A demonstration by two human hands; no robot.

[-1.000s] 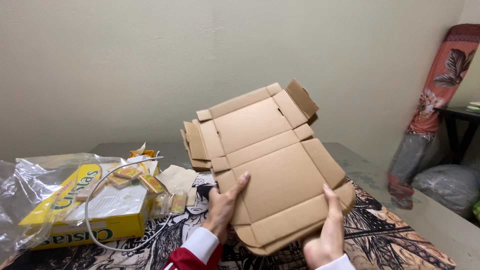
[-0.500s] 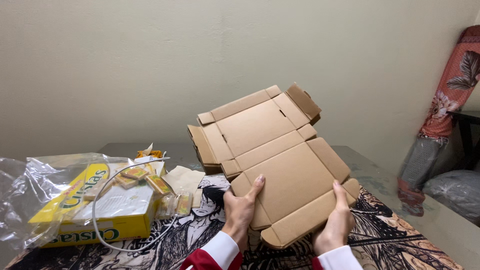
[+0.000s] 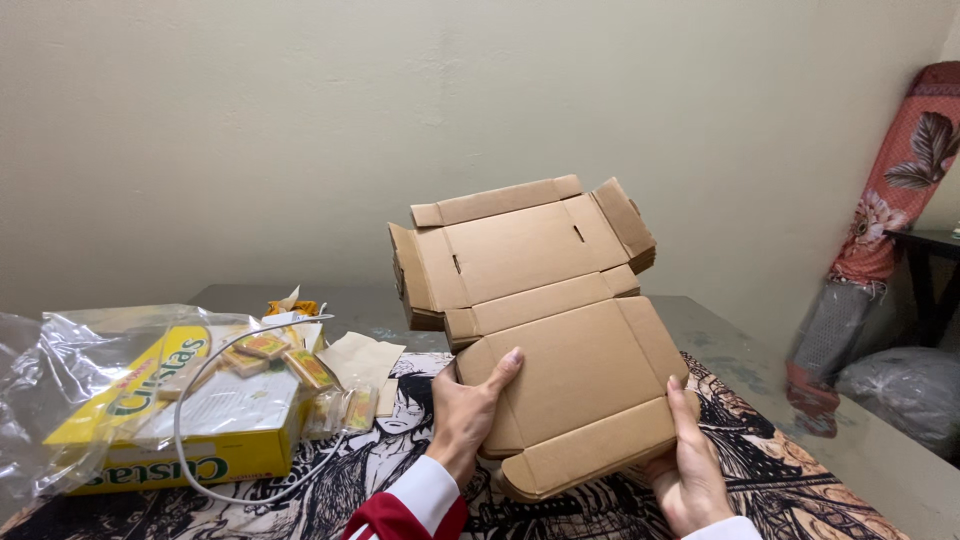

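A: Head view, item one?
B: Flat unfolded brown cardboard box blank (image 3: 545, 320), raised at centre; left hand (image 3: 468, 412) grips its 8 o'clock edge, right hand (image 3: 688, 470) its 5 o'clock edge.
A: Surroundings?
B: Yellow rectangular carton (image 3: 190, 410) at 9 o'clock, well apart.

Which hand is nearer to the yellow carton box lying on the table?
Left. The left hand grips the flat brown cardboard box blank on the side facing the yellow carton box; the right hand holds the blank's far edge.
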